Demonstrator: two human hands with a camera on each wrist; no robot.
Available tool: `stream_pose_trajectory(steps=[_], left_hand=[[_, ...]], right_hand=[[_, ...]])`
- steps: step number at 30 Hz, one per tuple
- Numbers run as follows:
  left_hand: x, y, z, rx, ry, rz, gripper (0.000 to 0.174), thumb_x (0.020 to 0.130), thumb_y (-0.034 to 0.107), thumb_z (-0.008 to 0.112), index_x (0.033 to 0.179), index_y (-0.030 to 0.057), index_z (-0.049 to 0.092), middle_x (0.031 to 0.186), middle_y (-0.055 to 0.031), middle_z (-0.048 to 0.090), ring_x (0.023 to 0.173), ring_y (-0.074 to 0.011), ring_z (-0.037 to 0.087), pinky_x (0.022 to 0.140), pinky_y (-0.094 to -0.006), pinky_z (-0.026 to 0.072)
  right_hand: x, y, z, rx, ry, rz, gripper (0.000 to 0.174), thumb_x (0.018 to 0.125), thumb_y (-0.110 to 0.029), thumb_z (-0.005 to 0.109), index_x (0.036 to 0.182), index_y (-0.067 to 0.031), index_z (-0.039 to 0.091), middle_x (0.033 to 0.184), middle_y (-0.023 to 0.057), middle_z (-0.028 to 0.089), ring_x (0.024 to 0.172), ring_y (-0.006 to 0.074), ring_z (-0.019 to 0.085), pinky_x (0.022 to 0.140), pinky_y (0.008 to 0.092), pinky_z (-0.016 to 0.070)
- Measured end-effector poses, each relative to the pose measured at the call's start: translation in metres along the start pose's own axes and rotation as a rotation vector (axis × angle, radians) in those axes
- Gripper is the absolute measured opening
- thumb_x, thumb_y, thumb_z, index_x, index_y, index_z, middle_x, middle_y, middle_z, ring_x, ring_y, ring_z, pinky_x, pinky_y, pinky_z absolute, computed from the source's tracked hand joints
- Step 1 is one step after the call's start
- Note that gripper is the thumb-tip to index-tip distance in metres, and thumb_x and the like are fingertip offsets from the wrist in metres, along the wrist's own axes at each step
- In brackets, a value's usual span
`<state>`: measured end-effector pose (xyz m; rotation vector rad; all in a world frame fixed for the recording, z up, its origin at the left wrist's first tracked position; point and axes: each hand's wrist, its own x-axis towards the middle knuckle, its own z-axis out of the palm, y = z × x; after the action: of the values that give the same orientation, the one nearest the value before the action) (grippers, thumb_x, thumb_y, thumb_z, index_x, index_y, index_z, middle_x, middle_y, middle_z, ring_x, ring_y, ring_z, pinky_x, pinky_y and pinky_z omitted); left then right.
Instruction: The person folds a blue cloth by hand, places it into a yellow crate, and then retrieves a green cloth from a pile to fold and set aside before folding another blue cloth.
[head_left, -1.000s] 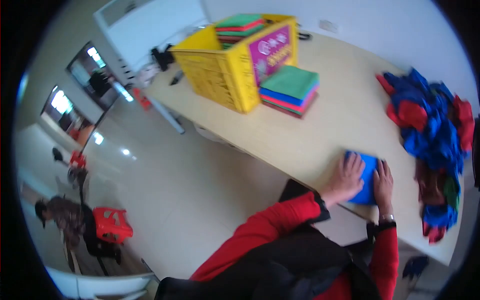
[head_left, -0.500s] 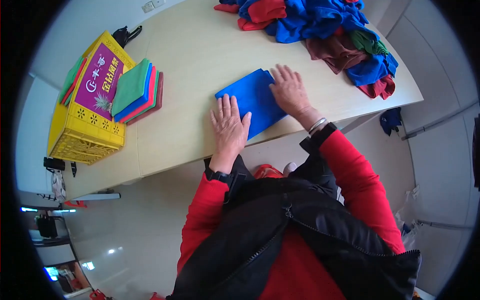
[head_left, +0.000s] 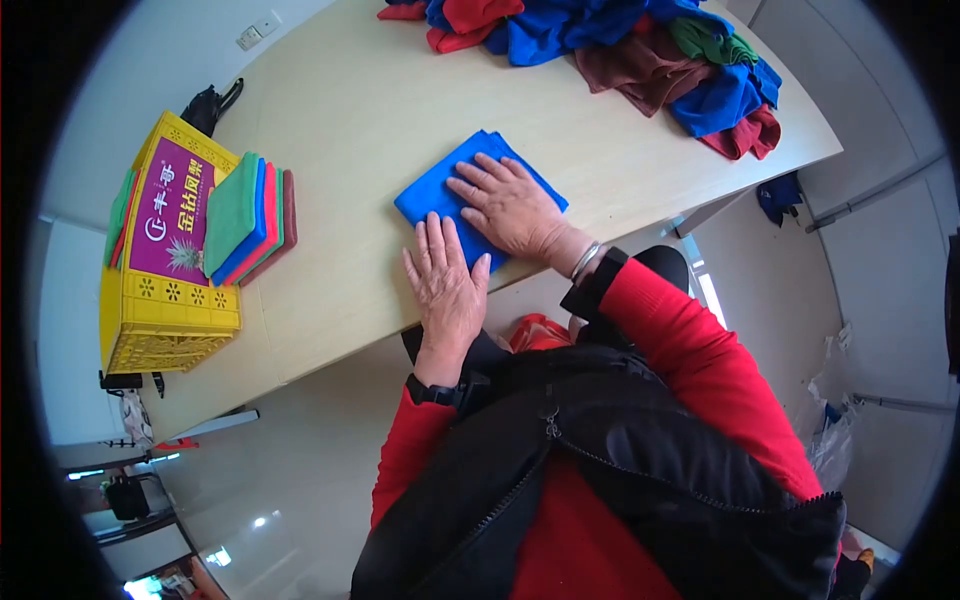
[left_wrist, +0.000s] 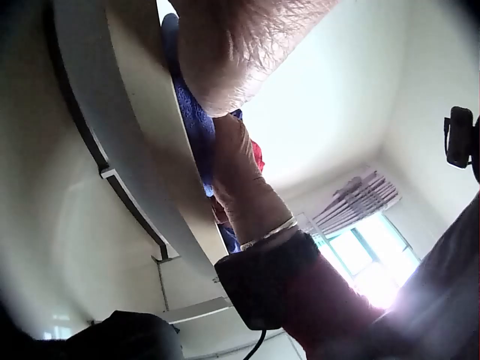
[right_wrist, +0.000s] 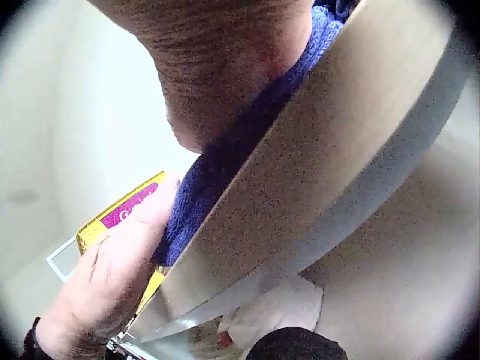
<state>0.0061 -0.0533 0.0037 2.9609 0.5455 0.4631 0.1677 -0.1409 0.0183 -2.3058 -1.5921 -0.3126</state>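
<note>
A folded blue cloth (head_left: 432, 190) lies flat near the table's front edge in the head view. On its front left part rests the left hand (head_left: 447, 290), fingers straight. The right hand (head_left: 515, 208) lies flat across the cloth's middle and right, fingers extended and slightly spread. The two hands are close together but apart. In the left wrist view, the blue cloth (left_wrist: 196, 135) shows at the table edge beneath the hands. The right wrist view has the right hand (right_wrist: 232, 67) over the blue cloth (right_wrist: 225, 169), with the left hand (right_wrist: 112, 277) beyond.
At the left stands a yellow crate (head_left: 180, 310) holding folded cloths. Against its right side leans a stack of folded cloths (head_left: 235, 220) in green, blue, red and brown. A loose heap of cloths (head_left: 640, 60) covers the table's back right. A black item (head_left: 205, 108) lies behind the crate.
The head view has swung round from the room to the table. Since half a second ago, the right hand has moved left, from the cloth's right edge onto its middle.
</note>
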Motion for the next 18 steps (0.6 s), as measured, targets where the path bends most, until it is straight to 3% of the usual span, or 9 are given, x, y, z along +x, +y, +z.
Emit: stream_pose_trajectory(steps=[10, 14, 18], left_hand=[[-0.005, -0.003, 0.000, -0.018, 0.018, 0.004, 0.065, 0.104, 0.038, 0.048, 0.153, -0.0015, 0.033, 0.161, -0.0193, 0.029, 0.150, -0.0364, 0.027, 0.120, -0.0592, 0.0199], [-0.008, -0.016, 0.000, -0.141, 0.067, -0.014, 0.061, 0.105, 0.036, 0.045, 0.152, -0.0006, 0.036, 0.159, -0.0191, 0.033, 0.148, -0.0355, 0.029, 0.120, -0.0581, 0.0209], [-0.002, -0.026, -0.005, -0.211, 0.111, -0.052, 0.056, 0.105, 0.033, 0.045, 0.150, 0.0000, 0.037, 0.158, -0.0191, 0.035, 0.147, -0.0350, 0.032, 0.120, -0.0574, 0.0218]], right_hand=[[-0.026, 0.040, -0.004, -0.014, 0.005, 0.159, 0.052, 0.105, -0.039, 0.042, 0.151, -0.0158, 0.043, 0.157, 0.0106, 0.040, 0.146, 0.0325, 0.035, 0.121, 0.0478, 0.0245], [-0.036, 0.047, -0.020, -0.093, -0.078, 0.229, 0.052, 0.104, -0.038, 0.044, 0.151, -0.0146, 0.043, 0.156, 0.0120, 0.042, 0.145, 0.0336, 0.036, 0.121, 0.0501, 0.0248], [-0.022, 0.026, -0.025, -0.134, 0.100, 0.188, 0.051, 0.103, -0.036, 0.049, 0.148, -0.0132, 0.045, 0.153, 0.0129, 0.045, 0.145, 0.0338, 0.037, 0.120, 0.0514, 0.0258]])
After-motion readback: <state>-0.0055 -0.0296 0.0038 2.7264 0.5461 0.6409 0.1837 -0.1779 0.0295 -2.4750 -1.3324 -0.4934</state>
